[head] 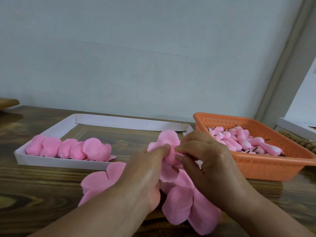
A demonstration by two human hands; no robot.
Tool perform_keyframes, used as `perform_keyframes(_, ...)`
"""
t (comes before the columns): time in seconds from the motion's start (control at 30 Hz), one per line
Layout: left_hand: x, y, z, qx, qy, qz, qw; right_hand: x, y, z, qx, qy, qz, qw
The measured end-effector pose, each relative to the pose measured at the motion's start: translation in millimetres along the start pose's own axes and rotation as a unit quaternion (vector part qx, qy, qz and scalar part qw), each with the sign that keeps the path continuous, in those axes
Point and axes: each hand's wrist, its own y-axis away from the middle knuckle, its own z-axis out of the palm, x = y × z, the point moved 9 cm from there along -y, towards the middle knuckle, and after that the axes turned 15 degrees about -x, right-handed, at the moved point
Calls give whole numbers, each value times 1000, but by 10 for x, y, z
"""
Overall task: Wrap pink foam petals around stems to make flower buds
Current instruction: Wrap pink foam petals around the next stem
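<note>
Head cam shows finished buds (68, 148) lined up in the white tray (51, 163) on the left. Mid-table, the left hand (147, 175) and right hand (205, 161) both pinch a soft, crinkly pink petal (168, 140), apparently mid-wrap; the stem's hidden. Next move probably needs a tight roll. Orange basket (256, 170) of stemmed cores sits right.

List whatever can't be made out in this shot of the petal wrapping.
- Stem inside the pink petals: head view, hidden by the left hand, the right hand and the petals.
- Each hand's grip: fingertips buried in foam.
- Object behind the orange basket: partly hidden, cut by the right edge.
- Stems under the petals in the white tray: only dark tips show.
- Wooden item: cut by the left edge.
</note>
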Motion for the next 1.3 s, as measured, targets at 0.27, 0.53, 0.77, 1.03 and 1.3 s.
perform_keyframes(0.27, -54, -16, 4, -7, -7, -32, 999, -49, -2, 45, -31, 26, -7, 999)
perform_keyframes(0.53, -82, -30, -48, 7, -49, -11, 999, 117, -14, 103, -67, -36, 46, 996)
perform_keyframes(0.77, -87, -28, 16, -7, -85, 6, 996, 273, -1, 46, -68, -78, 95, 990)
perform_keyframes(1.03, -31, 13, 102, -47, -132, 24, 990, 306, 19, 51, -72, -85, 132, 985)
perform_keyframes(1.3, 18, 52, 135, -53, -143, 41, 987, 310, 5, 15, -58, -101, 152, 981)
